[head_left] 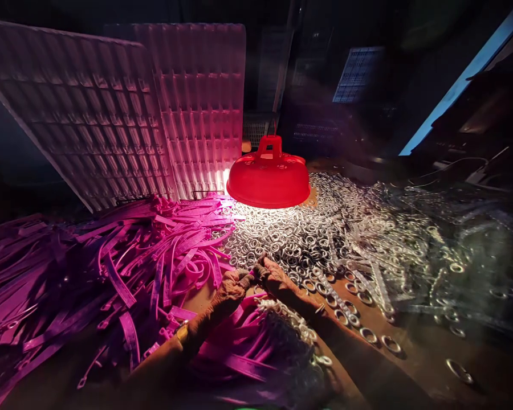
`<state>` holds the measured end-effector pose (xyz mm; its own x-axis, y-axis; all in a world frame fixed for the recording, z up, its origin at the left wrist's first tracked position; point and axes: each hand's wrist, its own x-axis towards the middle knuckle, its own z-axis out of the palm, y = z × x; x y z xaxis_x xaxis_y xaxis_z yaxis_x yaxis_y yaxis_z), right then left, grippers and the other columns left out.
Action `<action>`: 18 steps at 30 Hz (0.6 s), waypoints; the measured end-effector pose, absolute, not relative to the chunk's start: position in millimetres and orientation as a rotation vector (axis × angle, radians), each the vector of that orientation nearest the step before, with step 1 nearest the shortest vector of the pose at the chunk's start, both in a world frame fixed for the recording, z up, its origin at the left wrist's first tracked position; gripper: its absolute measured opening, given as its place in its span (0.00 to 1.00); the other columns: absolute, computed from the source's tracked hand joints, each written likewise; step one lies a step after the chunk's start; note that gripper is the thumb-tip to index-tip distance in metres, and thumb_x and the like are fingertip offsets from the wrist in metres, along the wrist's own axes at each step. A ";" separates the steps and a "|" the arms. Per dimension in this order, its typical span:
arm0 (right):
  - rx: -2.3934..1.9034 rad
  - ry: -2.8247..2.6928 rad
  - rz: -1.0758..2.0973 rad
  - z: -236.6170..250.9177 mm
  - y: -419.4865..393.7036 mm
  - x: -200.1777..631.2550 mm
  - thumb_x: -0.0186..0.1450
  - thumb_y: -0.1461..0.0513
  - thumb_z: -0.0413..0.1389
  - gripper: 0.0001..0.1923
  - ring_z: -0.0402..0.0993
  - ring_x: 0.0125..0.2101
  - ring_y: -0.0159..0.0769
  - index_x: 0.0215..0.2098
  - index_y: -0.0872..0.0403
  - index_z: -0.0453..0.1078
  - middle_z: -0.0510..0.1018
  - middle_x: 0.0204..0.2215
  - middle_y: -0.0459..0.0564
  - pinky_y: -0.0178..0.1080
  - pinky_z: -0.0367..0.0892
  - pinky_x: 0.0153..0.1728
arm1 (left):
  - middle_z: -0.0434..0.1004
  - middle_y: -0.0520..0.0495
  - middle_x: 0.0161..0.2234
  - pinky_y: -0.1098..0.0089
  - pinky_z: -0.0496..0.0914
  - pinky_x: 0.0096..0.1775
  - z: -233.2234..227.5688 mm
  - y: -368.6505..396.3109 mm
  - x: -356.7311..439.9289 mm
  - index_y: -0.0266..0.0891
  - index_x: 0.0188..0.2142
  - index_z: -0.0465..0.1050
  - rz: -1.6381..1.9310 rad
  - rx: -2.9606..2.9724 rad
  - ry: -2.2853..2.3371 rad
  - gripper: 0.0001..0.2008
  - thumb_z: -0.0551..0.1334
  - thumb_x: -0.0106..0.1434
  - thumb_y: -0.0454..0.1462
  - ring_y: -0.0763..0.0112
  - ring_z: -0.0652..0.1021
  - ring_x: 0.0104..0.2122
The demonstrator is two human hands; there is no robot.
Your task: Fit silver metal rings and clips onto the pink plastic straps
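Left hand [229,289] and right hand [273,275] meet at lower centre of frame, fingertips pinched together on small dark piece [248,279]; what it is, cannot tell. Just above: heap of small silver metal rings [308,239], large part untouched, I judge. Left: pile of pink plastic straps [111,267]. Above: red dome lamp [268,177].

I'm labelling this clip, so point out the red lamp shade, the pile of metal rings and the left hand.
Red dome-shaped lamp shade [268,181]: head view, front of dome.
Pile of silver metal rings [299,239]: head view, lit middle.
Left hand [229,290]: head view, back of hand.
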<state>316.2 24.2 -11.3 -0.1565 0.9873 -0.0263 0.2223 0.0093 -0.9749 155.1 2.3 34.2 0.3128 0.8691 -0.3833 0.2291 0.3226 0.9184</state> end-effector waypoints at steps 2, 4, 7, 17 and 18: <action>-1.292 -1.457 1.241 -8.6 25.2 315.9 0.63 0.50 0.47 0.16 0.55 0.22 0.28 0.27 0.53 0.57 0.61 0.20 0.42 0.32 0.55 0.21 | 0.66 0.57 0.16 0.79 0.63 0.20 35.4 8.0 163.5 0.34 0.20 0.70 0.601 1.177 1.192 0.15 0.53 0.61 0.34 0.80 0.61 0.14; -1.239 -1.520 1.226 -1.4 22.0 316.1 0.65 0.48 0.45 0.18 0.57 0.23 0.29 0.28 0.54 0.58 0.63 0.22 0.43 0.32 0.57 0.24 | 0.62 0.58 0.14 0.80 0.56 0.17 38.6 12.5 166.8 0.34 0.21 0.68 0.640 1.137 1.166 0.11 0.53 0.58 0.31 0.81 0.57 0.13; -1.127 -1.702 1.219 14.8 5.0 320.3 0.66 0.46 0.43 0.21 0.59 0.24 0.28 0.34 0.54 0.62 0.66 0.26 0.45 0.32 0.57 0.24 | 0.55 0.60 0.11 0.77 0.48 0.16 49.7 13.9 161.8 0.36 0.18 0.63 0.656 1.094 1.109 0.10 0.57 0.55 0.34 0.83 0.52 0.12; -1.366 -1.850 1.053 17.5 -110.0 337.0 0.59 0.53 0.58 0.14 0.58 0.16 0.28 0.38 0.52 0.68 0.69 0.20 0.47 0.32 0.49 0.18 | 0.60 0.56 0.14 0.73 0.45 0.19 76.5 -47.3 147.0 0.33 0.22 0.75 0.221 1.153 0.928 0.16 0.62 0.54 0.46 0.82 0.55 0.16; -1.384 -1.834 1.061 15.0 -117.7 337.9 0.59 0.53 0.58 0.13 0.58 0.16 0.28 0.37 0.52 0.68 0.70 0.20 0.48 0.32 0.48 0.18 | 0.61 0.56 0.15 0.74 0.47 0.20 72.2 -56.6 147.7 0.33 0.23 0.75 0.224 1.108 0.906 0.16 0.62 0.55 0.46 0.82 0.56 0.16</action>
